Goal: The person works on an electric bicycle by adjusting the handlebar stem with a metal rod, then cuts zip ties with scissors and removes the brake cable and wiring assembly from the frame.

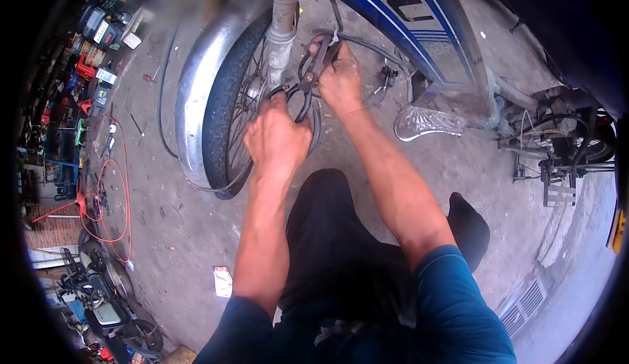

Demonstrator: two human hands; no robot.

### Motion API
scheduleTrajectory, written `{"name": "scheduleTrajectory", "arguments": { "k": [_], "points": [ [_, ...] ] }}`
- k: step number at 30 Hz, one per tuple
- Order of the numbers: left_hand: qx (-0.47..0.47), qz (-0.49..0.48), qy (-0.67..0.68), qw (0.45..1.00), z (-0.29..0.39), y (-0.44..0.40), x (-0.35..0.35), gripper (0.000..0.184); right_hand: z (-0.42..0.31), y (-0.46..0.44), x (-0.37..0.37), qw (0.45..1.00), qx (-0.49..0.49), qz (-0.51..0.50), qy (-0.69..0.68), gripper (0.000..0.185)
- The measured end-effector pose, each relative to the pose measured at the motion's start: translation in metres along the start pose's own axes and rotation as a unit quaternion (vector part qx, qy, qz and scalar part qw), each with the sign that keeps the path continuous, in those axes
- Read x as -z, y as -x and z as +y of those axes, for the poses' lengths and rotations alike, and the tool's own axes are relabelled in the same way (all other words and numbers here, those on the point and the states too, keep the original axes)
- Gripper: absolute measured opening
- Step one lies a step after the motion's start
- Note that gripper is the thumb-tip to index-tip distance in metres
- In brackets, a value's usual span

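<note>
My left hand (278,134) is closed round the dark looped handles of what looks like a pair of scissors (309,79), beside the front wheel. Its blades point up and away, towards a whitish tie or knot (335,37) on a black cable (370,46). My right hand (341,79) is closed at the blades, pinching the cable; its fingertips are partly hidden. Just left of both hands are a tyre (226,112) with spokes, a shiny metal mudguard (195,95) and a grey fork leg (280,36).
A blue lettered body panel (406,17) overhangs at upper right, with a clear-wrapped metal part (429,123) below it. On the concrete floor (183,233) lie an orange cord (128,200) and a red-white packet (223,281). Tools and boxes line the left side, near a parked motorbike (108,311).
</note>
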State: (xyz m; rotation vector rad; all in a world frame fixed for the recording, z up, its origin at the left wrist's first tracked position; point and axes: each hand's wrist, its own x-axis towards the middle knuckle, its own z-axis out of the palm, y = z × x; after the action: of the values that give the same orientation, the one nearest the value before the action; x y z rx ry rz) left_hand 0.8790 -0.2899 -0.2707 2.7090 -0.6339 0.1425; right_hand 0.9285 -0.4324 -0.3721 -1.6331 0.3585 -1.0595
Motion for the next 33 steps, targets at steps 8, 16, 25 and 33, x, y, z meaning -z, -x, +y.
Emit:
{"name": "scheduleTrajectory", "arguments": {
  "k": [8,16,25,33],
  "points": [
    [0.007,-0.049,-0.015,0.999,0.009,-0.015,0.016,0.026,0.001,0.003,-0.004,0.999,0.034,0.03,-0.03,0.012],
    [-0.002,-0.072,-0.032,0.997,0.006,-0.014,0.023,0.024,-0.003,0.007,0.003,0.999,0.024,-0.019,-0.023,0.008],
    [-0.025,-0.13,0.057,0.99,-0.021,0.005,-0.012,0.033,0.056,0.063,-0.013,0.997,-0.059,-0.036,-0.024,0.026],
    [-0.134,-0.174,-0.073,0.973,0.013,0.006,-0.017,0.037,0.074,0.035,-0.03,0.977,-0.105,-0.048,-0.177,0.025]
  ]
}}
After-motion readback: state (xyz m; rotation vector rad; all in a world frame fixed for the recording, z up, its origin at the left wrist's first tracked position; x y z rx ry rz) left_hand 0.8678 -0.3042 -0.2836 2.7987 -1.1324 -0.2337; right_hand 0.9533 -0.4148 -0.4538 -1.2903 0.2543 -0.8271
